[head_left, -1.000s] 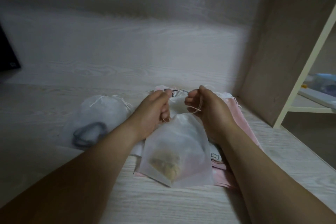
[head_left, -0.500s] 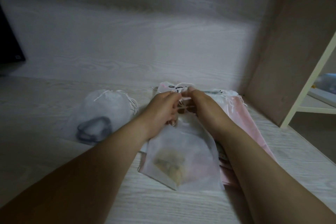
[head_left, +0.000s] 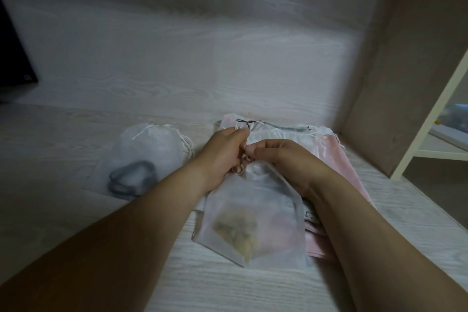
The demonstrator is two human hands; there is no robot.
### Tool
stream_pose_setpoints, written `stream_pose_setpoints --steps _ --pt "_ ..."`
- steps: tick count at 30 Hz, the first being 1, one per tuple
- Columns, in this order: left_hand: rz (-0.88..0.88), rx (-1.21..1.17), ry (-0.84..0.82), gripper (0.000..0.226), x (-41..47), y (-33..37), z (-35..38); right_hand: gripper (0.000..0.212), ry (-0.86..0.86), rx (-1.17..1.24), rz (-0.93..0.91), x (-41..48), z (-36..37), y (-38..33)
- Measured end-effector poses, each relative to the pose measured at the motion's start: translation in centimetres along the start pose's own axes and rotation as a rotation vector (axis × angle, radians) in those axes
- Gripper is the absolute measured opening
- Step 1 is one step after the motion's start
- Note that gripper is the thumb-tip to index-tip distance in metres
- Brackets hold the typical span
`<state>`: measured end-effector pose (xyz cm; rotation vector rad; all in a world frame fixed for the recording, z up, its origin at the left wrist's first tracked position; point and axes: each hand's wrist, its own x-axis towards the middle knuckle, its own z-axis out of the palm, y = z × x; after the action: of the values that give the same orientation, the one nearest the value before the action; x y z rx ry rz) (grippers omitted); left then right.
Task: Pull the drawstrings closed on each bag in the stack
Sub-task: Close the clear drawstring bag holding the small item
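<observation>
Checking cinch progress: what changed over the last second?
The left hand and right hand closed in from apart and now pinch the gathered neck of the translucent white drawstring bag with tan contents. Unmoved: the pink fabric stack beneath, the second white bag holding a dark grey item.

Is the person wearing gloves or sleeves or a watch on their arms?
No. The left arm and right arm are bare, with no sleeves showing. The left hand and right hand have no gloves, and I see no rings, watch or bracelet.
</observation>
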<state>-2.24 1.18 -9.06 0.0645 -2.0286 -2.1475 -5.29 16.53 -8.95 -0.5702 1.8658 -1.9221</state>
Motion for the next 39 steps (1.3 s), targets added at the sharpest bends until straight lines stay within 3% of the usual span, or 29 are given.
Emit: stream_pose_setpoints --steps 5,11,17,20,23,26,29,32,35,39 --pt "-0.08 -0.181 0.007 0.033 0.2 0.1 -0.5 0.011 -0.015 -0.08 -0.015 -0.1 0.2 -0.2" --pt "-0.076 -0.192 -0.009 0.034 0.5 -0.2 -0.5 0.016 0.037 0.038 0.023 -0.1 0.2 -0.2" --pt "-0.205 -0.482 0.131 0.044 0.8 0.0 -1.3 0.014 0.121 0.22 0.138 0.0 0.0 -0.6" --pt "-0.139 -0.52 0.161 0.041 0.8 0.1 -0.8 0.016 0.139 0.296 0.186 0.0 0.2 -0.8" --pt "-0.023 -0.498 0.191 0.033 0.8 0.4 -0.5 0.012 0.185 0.276 0.191 0.0 0.1 -0.8" --pt "0.059 -0.436 0.135 0.029 0.8 0.8 -0.6 0.019 0.25 -0.102 0.085 0.0 0.1 -0.5" --pt "0.145 -0.311 0.051 0.026 1.2 1.3 -0.5 0.024 0.195 -0.255 -0.013 -0.2 0.8 -0.2" --pt "0.187 -0.119 0.038 0.025 1.8 1.8 -0.2 0.023 0.102 -0.242 -0.034 -0.3 0.8 0.0" --pt "0.127 -0.073 0.002 0.023 2.1 2.1 -0.1 0.032 0.034 -0.143 -0.026 -0.5 0.7 0.1" --pt "0.093 -0.014 -0.058 0.023 3.0 2.9 0.6 0.025 0.021 -0.127 -0.038 -0.4 0.6 0.2"
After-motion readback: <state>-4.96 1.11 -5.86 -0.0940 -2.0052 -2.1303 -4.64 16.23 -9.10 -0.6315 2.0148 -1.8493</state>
